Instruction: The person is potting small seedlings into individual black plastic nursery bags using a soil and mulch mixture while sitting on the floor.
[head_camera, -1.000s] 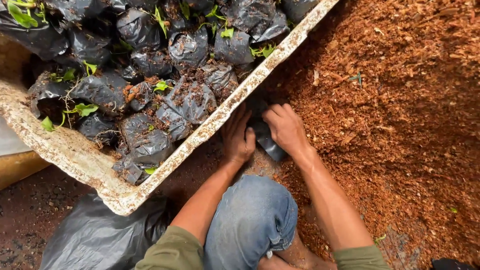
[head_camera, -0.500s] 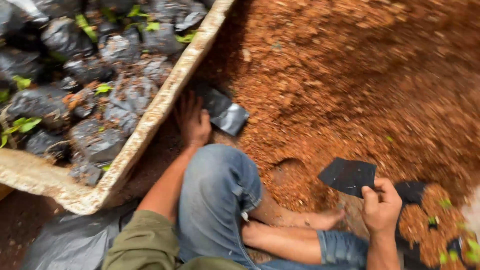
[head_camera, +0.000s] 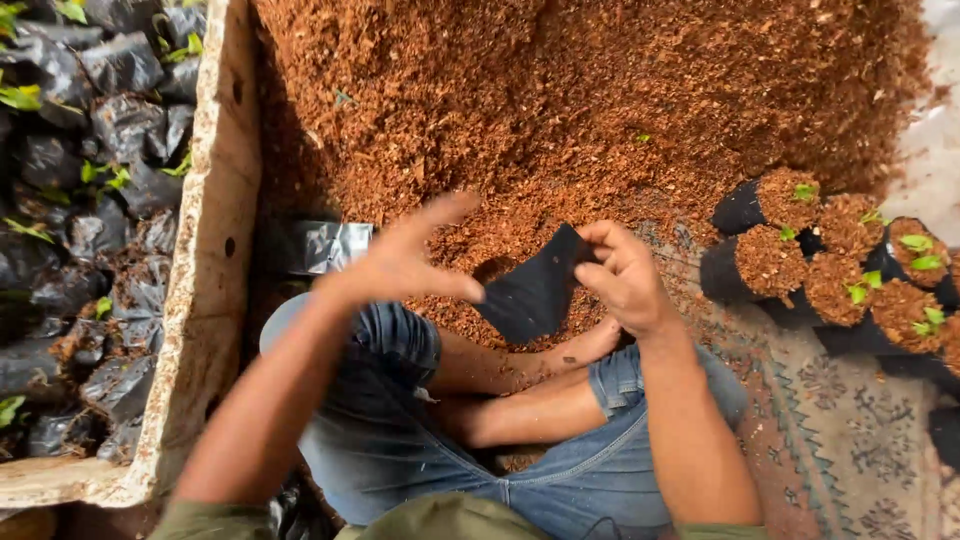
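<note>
My right hand (head_camera: 622, 272) pinches the top edge of a flat, empty black plastic nursery bag (head_camera: 528, 292), held above my crossed legs. My left hand (head_camera: 408, 260) is raised beside it with fingers spread, its thumb tip reaching the bag's left corner. Whether the thumb grips the bag I cannot tell. Behind both hands lies a large heap of reddish-brown coco peat (head_camera: 560, 100).
A worn white foam crate (head_camera: 205, 280) on the left holds several black bags with small green seedlings. A stack of flat black bags (head_camera: 320, 245) lies beside the crate. At right stand several filled black bags (head_camera: 830, 265) with seedlings on a patterned mat (head_camera: 850, 450).
The view swung right. My right hand carried the empty bag from the far right to the middle. My left hand left the stack by the crate and rose toward the bag.
</note>
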